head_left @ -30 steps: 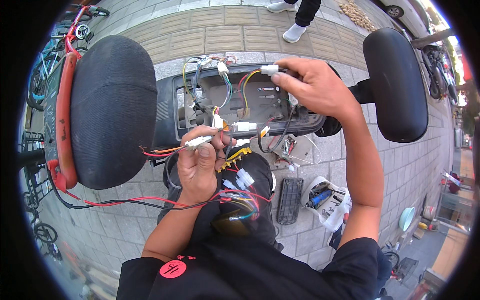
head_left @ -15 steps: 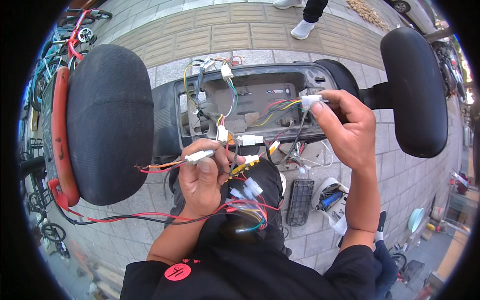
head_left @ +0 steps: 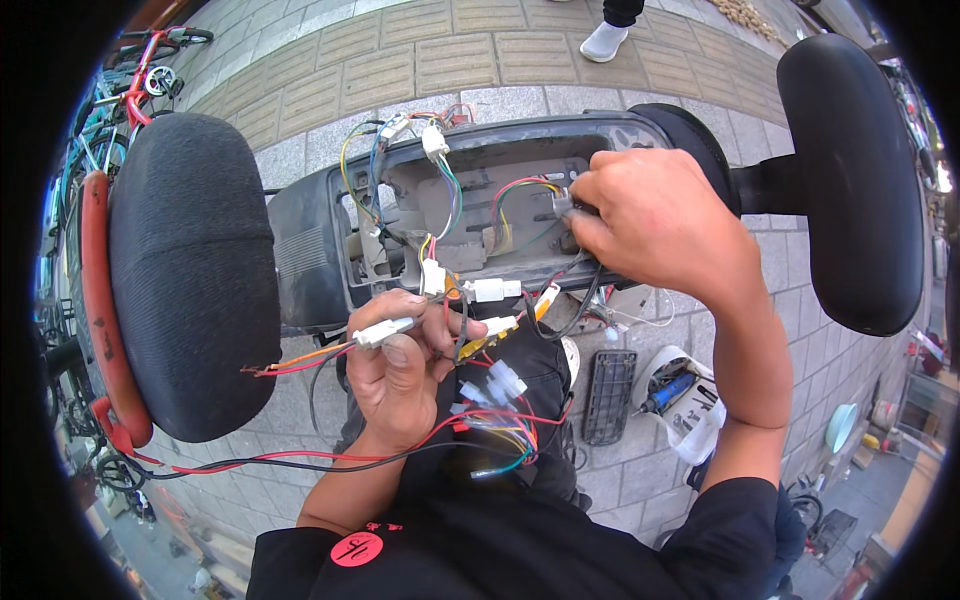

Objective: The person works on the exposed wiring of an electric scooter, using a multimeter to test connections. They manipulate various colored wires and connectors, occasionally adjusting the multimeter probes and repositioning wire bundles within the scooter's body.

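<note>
A white plug (head_left: 383, 331) is pinched in the left hand (head_left: 400, 375), below the open box (head_left: 470, 215). A small plug (head_left: 562, 205) is gripped by the right hand (head_left: 660, 225) inside the box's right end. Thin wires (head_left: 520, 190) could be pulled loose by a hard tug.

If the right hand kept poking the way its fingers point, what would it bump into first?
Probably the bundle of coloured wires inside the open black housing. The right hand already pinches a small connector there; depth is unclear.

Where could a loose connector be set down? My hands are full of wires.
Bare paving lies beyond the open housing, short of a bystander's shoe. Inside the housing, wires crowd the left end and the right hand fills the right. Below, the left hand holds a white connector amid tangled wires; a black grille and tool bag take the right paving.
</note>
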`<action>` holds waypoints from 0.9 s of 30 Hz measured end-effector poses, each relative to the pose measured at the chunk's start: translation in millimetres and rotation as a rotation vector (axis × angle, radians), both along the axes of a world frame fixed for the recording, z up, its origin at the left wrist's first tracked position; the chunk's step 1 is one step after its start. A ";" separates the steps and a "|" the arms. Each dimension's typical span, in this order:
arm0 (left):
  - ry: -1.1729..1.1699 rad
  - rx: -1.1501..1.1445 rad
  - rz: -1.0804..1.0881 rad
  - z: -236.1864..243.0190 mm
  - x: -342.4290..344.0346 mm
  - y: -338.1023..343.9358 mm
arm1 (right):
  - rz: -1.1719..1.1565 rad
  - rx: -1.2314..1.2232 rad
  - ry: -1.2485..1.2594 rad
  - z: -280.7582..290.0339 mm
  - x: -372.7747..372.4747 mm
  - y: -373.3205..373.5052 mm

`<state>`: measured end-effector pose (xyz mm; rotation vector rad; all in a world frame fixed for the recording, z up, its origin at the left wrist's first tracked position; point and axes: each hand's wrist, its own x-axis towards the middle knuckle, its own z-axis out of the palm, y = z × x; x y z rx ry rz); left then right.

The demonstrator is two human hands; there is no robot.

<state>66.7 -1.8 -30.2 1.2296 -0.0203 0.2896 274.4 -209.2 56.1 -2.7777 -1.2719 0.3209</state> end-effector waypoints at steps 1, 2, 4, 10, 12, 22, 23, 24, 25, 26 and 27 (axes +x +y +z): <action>0.001 0.003 0.010 0.3 -0.3 -0.3 | -0.009 0.014 0.024 6.9 3.8 2.2; -0.002 0.011 0.009 0.7 -0.3 -0.1 | -0.018 0.027 0.048 12.9 7.6 4.5; -0.007 0.025 0.006 1.8 0.8 0.5 | -0.012 0.207 0.078 11.5 17.1 4.6; 0.001 0.014 -0.007 -0.1 -0.3 1.2 | -0.044 0.107 0.284 15.1 24.6 13.9; 0.001 -0.042 0.022 2.7 2.2 -1.6 | -0.027 -0.007 0.303 24.8 26.4 22.0; 0.005 -0.075 0.033 7.6 2.9 -3.5 | 0.038 -0.094 0.308 31.3 27.2 16.2; 0.005 -0.076 0.028 7.3 2.7 -3.1 | 0.021 -0.146 0.311 32.9 25.2 18.0; -0.003 -0.080 0.028 6.5 2.8 -3.2 | 0.039 -0.117 0.205 31.4 22.2 18.6; -0.010 -0.082 0.030 5.2 2.6 -3.0 | 0.059 -0.087 0.100 26.9 18.6 19.4; -0.017 -0.085 0.032 4.2 2.4 -2.6 | 0.080 -0.057 -0.004 24.7 16.4 20.8; -0.021 -0.056 0.023 3.4 2.9 -1.6 | 0.078 -0.082 -0.014 25.2 15.8 23.3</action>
